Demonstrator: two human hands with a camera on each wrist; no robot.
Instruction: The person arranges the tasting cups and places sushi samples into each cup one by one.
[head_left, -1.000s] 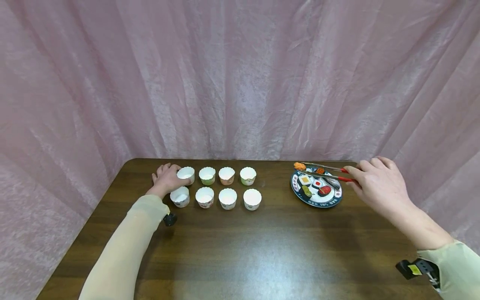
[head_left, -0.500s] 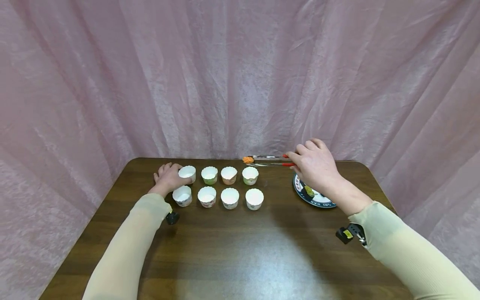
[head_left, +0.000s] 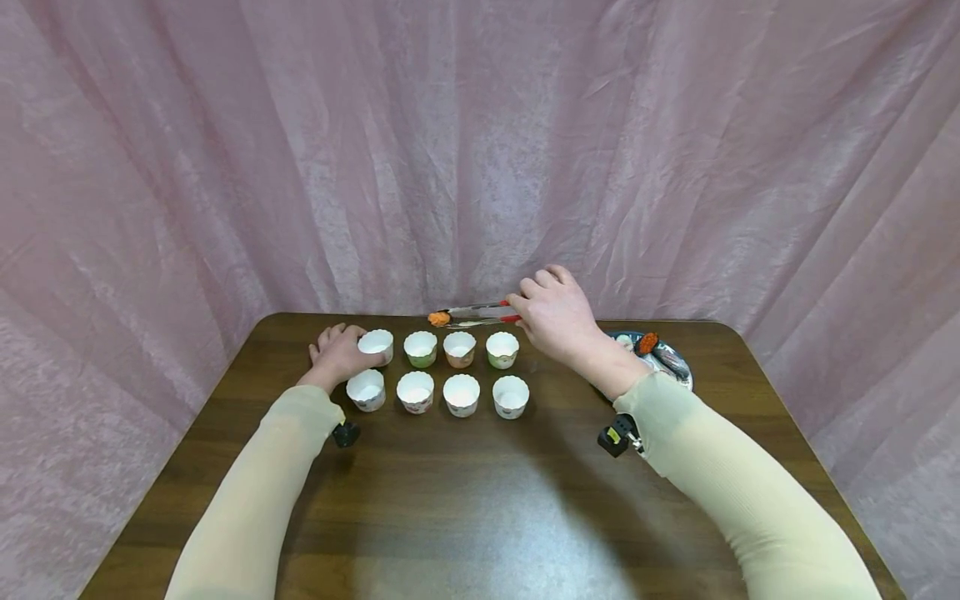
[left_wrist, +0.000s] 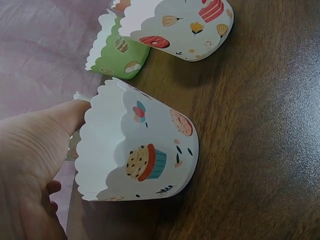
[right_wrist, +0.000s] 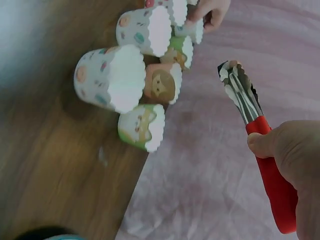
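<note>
My right hand (head_left: 555, 312) grips metal tongs (right_wrist: 272, 175) by their red handles. An orange-topped sushi piece (head_left: 438, 318) with a dark edge is pinched in the tongs' tips, above and behind the back row of paper baking cups. At the left end of that row, my left hand (head_left: 339, 357) holds a white paper cup (head_left: 376, 345), thumb against its near side. In the left wrist view, a cup printed with a cupcake (left_wrist: 145, 150) hides most of the held cup. A green cup (head_left: 421, 349) and an orange cup (head_left: 460, 349) stand to its right.
Several patterned white cups form a front row, ending at a cup (head_left: 511, 397) on the right. A round plate (head_left: 682, 367) with more sushi pieces is partly hidden behind my right forearm. A pink curtain (head_left: 480, 167) hangs behind the wooden table (head_left: 450, 500).
My right hand has carried the tongs and orange-topped sushi piece leftward from over the plate to behind the back row of cups. My left hand has stayed at its cup.
</note>
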